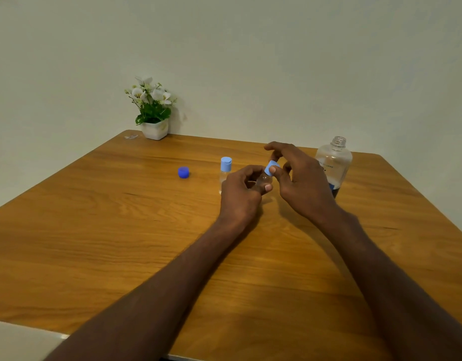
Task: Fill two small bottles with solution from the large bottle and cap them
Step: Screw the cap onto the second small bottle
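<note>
Left grip (240, 188) wraps 2nd small bottle (264, 180), tilted to meet right grip (300, 175) pinching its light-blue cap (271, 168). Large bottle (334, 162) open behind, w/ 1st small bottle (225, 173) capped, dark-blue cap (183, 172) parked left on bench (120, 230).

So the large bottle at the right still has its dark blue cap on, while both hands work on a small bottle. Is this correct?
Not quite. In the head view the large bottle is open, and the dark blue cap lies apart on the table. The rest holds: left hand and right hand work on a small bottle.
</note>
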Demonstrator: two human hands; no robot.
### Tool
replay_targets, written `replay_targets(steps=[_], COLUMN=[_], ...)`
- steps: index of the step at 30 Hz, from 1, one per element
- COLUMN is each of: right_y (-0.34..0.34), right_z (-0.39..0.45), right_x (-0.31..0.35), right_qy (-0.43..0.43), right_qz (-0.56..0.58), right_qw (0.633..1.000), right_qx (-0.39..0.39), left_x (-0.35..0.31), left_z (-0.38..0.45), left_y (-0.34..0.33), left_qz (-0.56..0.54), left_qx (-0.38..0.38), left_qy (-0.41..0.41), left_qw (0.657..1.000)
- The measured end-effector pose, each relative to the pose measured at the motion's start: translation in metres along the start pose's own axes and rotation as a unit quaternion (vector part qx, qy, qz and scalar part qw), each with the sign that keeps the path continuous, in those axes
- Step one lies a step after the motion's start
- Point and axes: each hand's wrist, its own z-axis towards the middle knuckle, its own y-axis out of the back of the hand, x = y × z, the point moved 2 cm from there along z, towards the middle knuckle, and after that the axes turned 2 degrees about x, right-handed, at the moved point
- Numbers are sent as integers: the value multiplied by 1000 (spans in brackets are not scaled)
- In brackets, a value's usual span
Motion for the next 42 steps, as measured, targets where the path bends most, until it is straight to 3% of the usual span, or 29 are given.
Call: replay_targets(steps=[42], right_y=[-4], right_z=[0], right_x=[-8], right_qy=[9], right_qz=[-26], right_qw=[1000], right_qx=[-4], left_x=[1], left_z=[0], left_y=[-2], left_qz=[2], left_qx=[19], left_qy=[-22], left_qw=[1000])
